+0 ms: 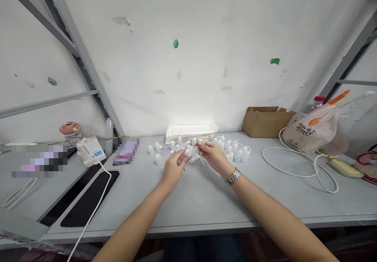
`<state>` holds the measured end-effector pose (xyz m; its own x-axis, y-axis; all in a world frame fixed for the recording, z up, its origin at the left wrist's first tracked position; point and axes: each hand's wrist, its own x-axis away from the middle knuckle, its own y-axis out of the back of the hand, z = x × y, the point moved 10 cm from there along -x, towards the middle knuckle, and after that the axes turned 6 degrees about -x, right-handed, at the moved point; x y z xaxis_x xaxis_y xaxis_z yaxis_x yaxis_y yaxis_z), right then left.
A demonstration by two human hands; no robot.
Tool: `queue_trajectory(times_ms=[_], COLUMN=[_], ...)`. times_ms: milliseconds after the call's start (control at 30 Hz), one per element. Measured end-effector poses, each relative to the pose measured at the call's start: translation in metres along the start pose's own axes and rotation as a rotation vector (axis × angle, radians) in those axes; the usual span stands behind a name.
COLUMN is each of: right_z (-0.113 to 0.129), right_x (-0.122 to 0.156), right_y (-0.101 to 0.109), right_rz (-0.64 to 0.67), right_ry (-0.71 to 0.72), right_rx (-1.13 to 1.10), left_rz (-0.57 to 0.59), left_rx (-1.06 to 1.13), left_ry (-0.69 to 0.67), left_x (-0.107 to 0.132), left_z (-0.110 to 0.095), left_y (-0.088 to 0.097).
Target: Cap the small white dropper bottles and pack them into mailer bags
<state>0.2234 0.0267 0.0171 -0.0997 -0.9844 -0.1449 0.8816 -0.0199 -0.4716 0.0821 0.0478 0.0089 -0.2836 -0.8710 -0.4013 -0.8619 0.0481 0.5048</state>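
My left hand (pixel 173 169) is closed around a small translucent plastic squeeze bottle (pixel 182 158), held tilted just above the table. Close beside the bottle's top, my right hand (pixel 212 156) pinches with thumb and fingertips; whatever is between them is too small to make out. Several similar bottles (pixel 238 155) stand in a cluster to the right of my hands, some with bent spouts. A few more, among them an upright bottle (pixel 158 160), are to the left. Under my fingers lies a small white looped piece (pixel 202 161), partly hidden.
A white tray (pixel 169 133) sits against the wall behind the bottles. To the right are a cardboard box (pixel 266 124), a plastic bag (pixel 312 132) and a looped white cable (pixel 297 175). On the left lie a black mat (pixel 88 203), a blurred phone (pixel 126 152) and a white device (pixel 90 151).
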Motion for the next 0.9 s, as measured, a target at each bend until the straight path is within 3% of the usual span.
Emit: queue_trajectory(times_ms=[133, 367, 667, 900], right_z=[-0.006, -0.008, -0.015, -0.011], right_x=[0.0, -0.001, -0.001, 0.0], right_y=[0.005, 0.006, 0.006, 0.003], right_rz=[-0.034, -0.028, -0.037, -0.024], right_ry=[-0.045, -0.036, -0.065, -0.004], right_rx=[-0.095, -0.067, -0.043, 0.085], left_rz=[-0.03, -0.043, -0.019, -0.03], left_rx=[-0.01, -0.079, -0.077, -0.087], left_ry=[-0.083, -0.213, -0.212, -0.227], left_x=[0.003, 0.008, 0.01, 0.009], left_z=[-0.01, -0.025, -0.027, -0.028], left_y=[0.002, 0.004, 0.004, 0.004])
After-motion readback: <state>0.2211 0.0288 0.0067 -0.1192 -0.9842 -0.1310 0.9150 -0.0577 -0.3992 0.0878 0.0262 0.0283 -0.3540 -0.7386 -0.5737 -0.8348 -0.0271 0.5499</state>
